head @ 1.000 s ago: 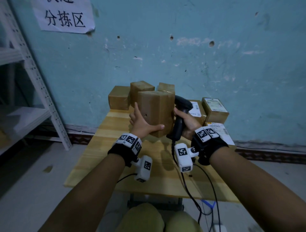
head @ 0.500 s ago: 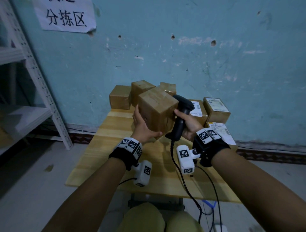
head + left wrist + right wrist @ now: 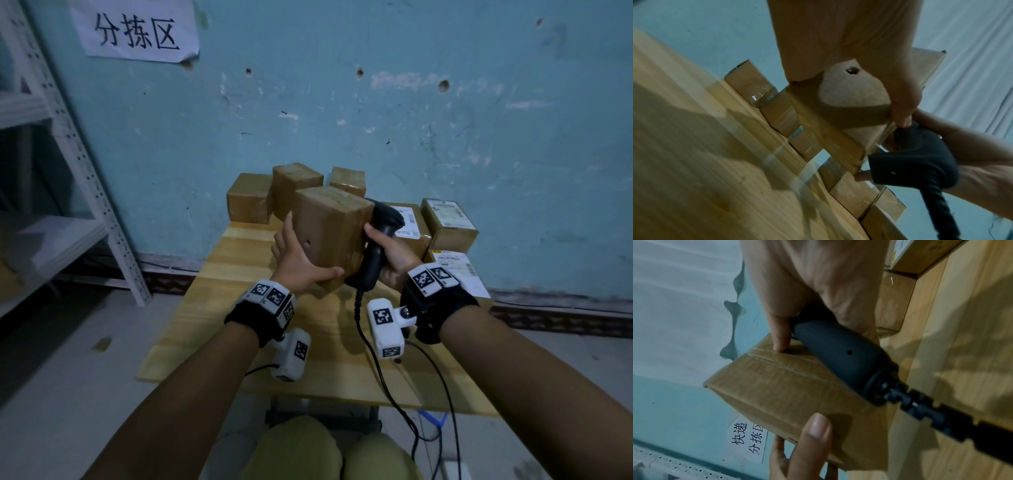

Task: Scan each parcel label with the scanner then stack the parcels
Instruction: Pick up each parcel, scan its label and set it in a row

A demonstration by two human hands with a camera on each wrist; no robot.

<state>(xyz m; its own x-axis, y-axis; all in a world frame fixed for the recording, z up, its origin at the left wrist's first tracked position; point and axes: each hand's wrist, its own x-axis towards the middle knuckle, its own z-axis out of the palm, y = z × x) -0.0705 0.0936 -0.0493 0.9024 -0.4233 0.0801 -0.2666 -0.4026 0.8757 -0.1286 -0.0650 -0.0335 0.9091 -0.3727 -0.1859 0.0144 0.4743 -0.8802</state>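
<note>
My left hand (image 3: 299, 262) grips a plain brown parcel (image 3: 330, 229) and holds it tilted above the wooden table (image 3: 239, 308), thumb along its lower front edge and fingers on its left side. No label shows on the faces I can see. My right hand (image 3: 388, 251) holds the black corded scanner (image 3: 378, 236) by its handle, right against the parcel's right side. In the right wrist view a finger (image 3: 780, 335) of that hand touches the parcel (image 3: 787, 394) beside the scanner handle (image 3: 838, 356). The left wrist view shows the parcel (image 3: 851, 92) from below with the scanner's base (image 3: 916, 154) next to it.
Three plain brown parcels (image 3: 294, 186) stand in a group at the table's back, against the blue wall. Three labelled parcels (image 3: 448, 222) lie at the back right. A white metal shelf (image 3: 85, 171) stands to the left. The scanner cable (image 3: 383, 387) hangs over the table's front edge.
The parcel stood upright with a flat face towards me; my left hand has turned and tilted it so its top shows. The scanner has stayed beside its right side.
</note>
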